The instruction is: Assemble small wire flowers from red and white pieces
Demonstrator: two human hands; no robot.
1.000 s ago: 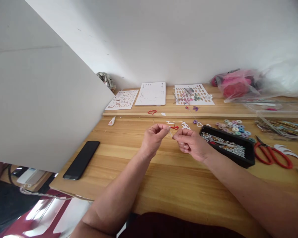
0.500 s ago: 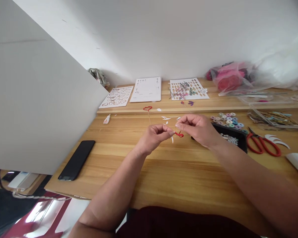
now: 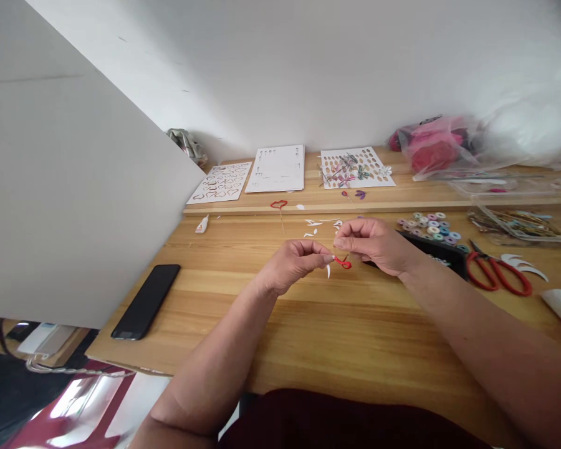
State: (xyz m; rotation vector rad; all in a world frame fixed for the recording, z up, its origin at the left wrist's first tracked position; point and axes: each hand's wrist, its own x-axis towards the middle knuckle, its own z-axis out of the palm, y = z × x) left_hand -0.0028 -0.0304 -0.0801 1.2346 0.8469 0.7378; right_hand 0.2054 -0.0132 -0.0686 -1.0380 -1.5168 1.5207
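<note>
Between thumb and fingertips, my left hand (image 3: 295, 265) pinches one end of a small red looped piece (image 3: 344, 264), whose loop points right. Just above and right of it, my right hand (image 3: 368, 245) is closed in a pinch; what its fingertips hold is too small to make out. Both hands hang over the wooden table (image 3: 308, 337). White paper slivers (image 3: 313, 222) lie behind them. Another red outline shape (image 3: 278, 204) on a thin wire rests farther back.
Red-handled scissors (image 3: 498, 271) and a black tray (image 3: 442, 249) lie right, near thread spools (image 3: 432, 226). A phone (image 3: 146, 302) and a glue bottle (image 3: 202, 224) are left. Patterned sheets (image 3: 275, 168) stand along the back, with a clear box (image 3: 523, 221) at right.
The red piece has moved slightly right and down with my left hand. My right hand has shifted a little right and down, still pinched.
</note>
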